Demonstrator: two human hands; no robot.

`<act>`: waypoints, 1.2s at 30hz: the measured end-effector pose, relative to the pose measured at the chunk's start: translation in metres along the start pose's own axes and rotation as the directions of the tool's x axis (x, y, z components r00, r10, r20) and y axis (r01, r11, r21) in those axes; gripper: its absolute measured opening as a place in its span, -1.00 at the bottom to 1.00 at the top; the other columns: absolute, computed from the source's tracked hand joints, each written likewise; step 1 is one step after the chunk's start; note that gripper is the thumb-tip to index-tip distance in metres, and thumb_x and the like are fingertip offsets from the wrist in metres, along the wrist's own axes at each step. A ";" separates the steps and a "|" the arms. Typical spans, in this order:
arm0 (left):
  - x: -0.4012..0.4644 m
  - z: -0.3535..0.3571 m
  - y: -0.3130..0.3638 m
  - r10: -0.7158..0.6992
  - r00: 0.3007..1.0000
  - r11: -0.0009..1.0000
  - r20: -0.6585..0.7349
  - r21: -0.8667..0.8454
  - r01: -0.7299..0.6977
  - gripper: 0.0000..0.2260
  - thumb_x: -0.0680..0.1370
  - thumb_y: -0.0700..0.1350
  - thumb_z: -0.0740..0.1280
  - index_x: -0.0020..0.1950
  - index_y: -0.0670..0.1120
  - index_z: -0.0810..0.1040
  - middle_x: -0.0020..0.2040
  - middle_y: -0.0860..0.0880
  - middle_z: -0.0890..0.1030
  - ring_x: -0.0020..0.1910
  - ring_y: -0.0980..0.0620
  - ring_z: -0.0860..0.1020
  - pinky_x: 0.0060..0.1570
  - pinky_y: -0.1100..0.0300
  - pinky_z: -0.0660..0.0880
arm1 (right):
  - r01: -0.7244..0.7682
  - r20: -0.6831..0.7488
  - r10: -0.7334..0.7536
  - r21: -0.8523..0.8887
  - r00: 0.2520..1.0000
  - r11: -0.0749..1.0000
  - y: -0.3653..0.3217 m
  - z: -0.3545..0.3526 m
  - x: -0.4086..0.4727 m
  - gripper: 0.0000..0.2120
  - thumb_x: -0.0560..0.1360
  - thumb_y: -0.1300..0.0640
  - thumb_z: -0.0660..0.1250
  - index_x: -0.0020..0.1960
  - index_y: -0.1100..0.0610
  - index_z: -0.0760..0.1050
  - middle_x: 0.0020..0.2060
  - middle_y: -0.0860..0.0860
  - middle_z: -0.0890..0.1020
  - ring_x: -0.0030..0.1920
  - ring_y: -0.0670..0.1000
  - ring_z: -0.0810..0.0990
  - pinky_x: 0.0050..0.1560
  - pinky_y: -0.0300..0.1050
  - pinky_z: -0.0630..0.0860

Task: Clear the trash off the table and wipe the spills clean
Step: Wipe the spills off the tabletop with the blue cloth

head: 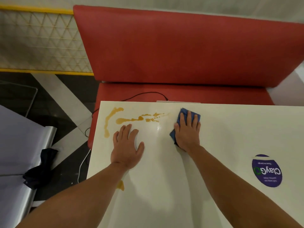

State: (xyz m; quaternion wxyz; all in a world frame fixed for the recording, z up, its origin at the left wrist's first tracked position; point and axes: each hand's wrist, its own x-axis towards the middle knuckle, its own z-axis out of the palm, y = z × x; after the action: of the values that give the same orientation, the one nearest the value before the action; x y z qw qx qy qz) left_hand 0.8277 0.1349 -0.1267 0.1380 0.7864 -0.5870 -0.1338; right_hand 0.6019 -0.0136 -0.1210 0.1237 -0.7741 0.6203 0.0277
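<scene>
The right hand (187,130) lies flat on a blue cloth (182,112), fingers straight and pressing it to the white table (230,129) near the far edge; the left hand (126,145) rests open on the bare top, fingers relaxed, bracing just near of the spill. The amber spill (121,120) runs in streaks to the left of the cloth, apart from it, with a curved trail down the far-left corner and a smaller blot (120,185) beside the left forearm; no trash shows on the top. The wipe looks best as one firm pass leftward, palm flat and folding the cloth over as it soaks; the bracing hand should probably lift clear first; the near blot risks being missed.
</scene>
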 end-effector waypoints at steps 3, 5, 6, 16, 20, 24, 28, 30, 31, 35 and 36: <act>0.000 0.001 0.000 -0.015 1.000 1.000 -0.003 0.015 0.015 -0.50 0.58 0.24 0.10 0.46 0.06 0.34 0.59 -0.04 0.22 0.61 -0.12 0.08 0.57 -0.16 0.02 | 0.136 0.042 -0.135 -0.036 0.990 0.990 -0.044 0.008 0.015 -0.42 0.70 -0.12 -0.13 0.65 0.11 0.05 0.64 0.19 -0.05 0.60 0.36 -0.13 0.55 0.32 -0.09; 0.000 0.002 -0.001 -0.022 1.000 1.000 0.009 0.020 0.021 -0.48 0.58 0.26 0.10 0.47 0.06 0.34 0.60 -0.04 0.21 0.61 -0.11 0.07 0.58 -0.15 0.01 | 0.278 0.087 -0.270 -0.099 0.959 0.956 -0.053 0.022 0.003 -0.37 0.65 -0.14 -0.25 0.62 0.09 0.17 0.64 0.19 -0.03 0.60 0.38 -0.16 0.55 0.36 -0.07; 0.000 0.001 -0.001 -0.020 1.000 1.000 0.017 0.024 0.020 -0.48 0.58 0.26 0.09 0.48 0.06 0.33 0.60 -0.04 0.21 0.61 -0.10 0.07 0.58 -0.15 0.01 | 0.321 0.083 -0.313 -0.111 0.946 0.941 -0.051 0.027 -0.010 -0.37 0.65 -0.14 -0.23 0.60 0.09 0.21 0.64 0.19 0.00 0.60 0.36 -0.13 0.55 0.35 -0.03; 0.000 0.001 0.001 -0.010 1.000 0.999 0.009 0.047 0.010 -0.47 0.58 0.22 0.14 0.51 0.03 0.32 0.60 -0.06 0.20 0.61 -0.12 0.06 0.57 -0.16 0.02 | 0.247 -0.033 -0.250 -0.070 0.968 0.966 0.056 0.001 -0.058 -0.48 0.60 -0.03 0.06 0.49 0.19 0.24 0.54 0.27 0.23 0.46 0.50 0.26 0.29 0.49 0.34; 0.000 0.000 0.001 -0.008 1.000 0.999 0.016 0.047 0.007 -0.47 0.58 0.23 0.13 0.51 0.04 0.31 0.60 -0.05 0.20 0.61 -0.12 0.06 0.57 -0.17 0.03 | -0.076 -0.010 0.076 0.047 0.997 0.996 0.021 -0.014 0.016 -0.42 0.67 -0.09 -0.03 0.62 0.14 0.13 0.61 0.25 0.08 0.57 0.43 0.01 0.51 0.42 0.02; 0.001 0.000 0.001 -0.011 1.000 0.999 0.013 0.034 0.011 -0.47 0.59 0.23 0.11 0.51 0.05 0.30 0.60 -0.04 0.20 0.61 -0.10 0.07 0.57 -0.16 0.03 | 0.147 0.009 -0.147 0.010 0.989 0.989 -0.035 0.005 0.018 -0.43 0.70 -0.09 -0.07 0.65 0.11 0.03 0.63 0.19 -0.02 0.60 0.36 -0.09 0.56 0.33 -0.07; 0.000 0.002 -0.002 -0.014 1.000 0.999 0.014 0.034 0.013 -0.46 0.60 0.20 0.12 0.54 0.01 0.28 0.61 -0.03 0.19 0.61 -0.09 0.07 0.57 -0.15 0.03 | 0.545 0.093 -0.538 -0.101 0.838 0.832 -0.015 0.020 -0.043 -0.44 0.69 -0.13 -0.04 0.62 0.10 0.19 0.62 0.14 0.13 0.60 0.30 0.05 0.53 0.30 0.14; 0.000 0.002 -0.002 -0.013 1.000 0.999 0.013 0.043 0.013 -0.45 0.60 0.20 0.11 0.55 0.00 0.28 0.61 -0.04 0.19 0.62 -0.09 0.06 0.57 -0.15 0.03 | 0.626 0.115 -0.616 -0.099 0.779 0.774 0.023 0.017 -0.071 -0.45 0.70 -0.17 -0.03 0.63 0.04 0.16 0.63 0.08 0.11 0.62 0.23 0.01 0.56 0.19 0.03; 0.000 0.002 -0.002 -0.014 1.000 0.999 0.010 0.043 0.013 -0.44 0.60 0.20 0.10 0.55 0.00 0.28 0.61 -0.04 0.19 0.62 -0.09 0.06 0.57 -0.15 0.03 | 0.637 0.120 -0.627 -0.102 0.770 0.764 0.045 0.013 -0.076 -0.44 0.70 -0.20 -0.03 0.62 0.02 0.15 0.63 0.06 0.11 0.63 0.21 0.01 0.55 0.17 0.01; 0.000 0.002 0.000 -0.014 1.000 0.999 0.002 0.050 0.013 -0.44 0.59 0.19 0.09 0.54 -0.01 0.30 0.60 -0.05 0.22 0.61 -0.11 0.08 0.56 -0.17 0.05 | 0.529 0.124 -0.516 -0.110 0.847 0.842 0.097 -0.008 -0.041 -0.41 0.70 -0.23 -0.12 0.62 0.05 0.14 0.63 0.10 0.11 0.62 0.24 0.00 0.46 0.30 0.17; 0.000 0.002 0.000 -0.014 1.000 0.999 0.001 0.049 0.014 -0.44 0.59 0.19 0.10 0.54 -0.01 0.30 0.60 -0.05 0.22 0.61 -0.11 0.09 0.56 -0.17 0.05 | 0.459 0.103 -0.449 -0.107 0.888 0.882 0.093 -0.012 -0.024 -0.40 0.70 -0.21 -0.14 0.61 0.10 0.16 0.63 0.14 0.11 0.61 0.29 0.02 0.43 0.35 0.22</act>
State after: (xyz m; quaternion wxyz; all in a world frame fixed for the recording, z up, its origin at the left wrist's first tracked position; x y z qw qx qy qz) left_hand 0.8268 0.1342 -0.1286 0.1176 0.7935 -0.5847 -0.1208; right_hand 0.5052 -0.0123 -0.1196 0.1001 -0.9025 0.4136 0.0668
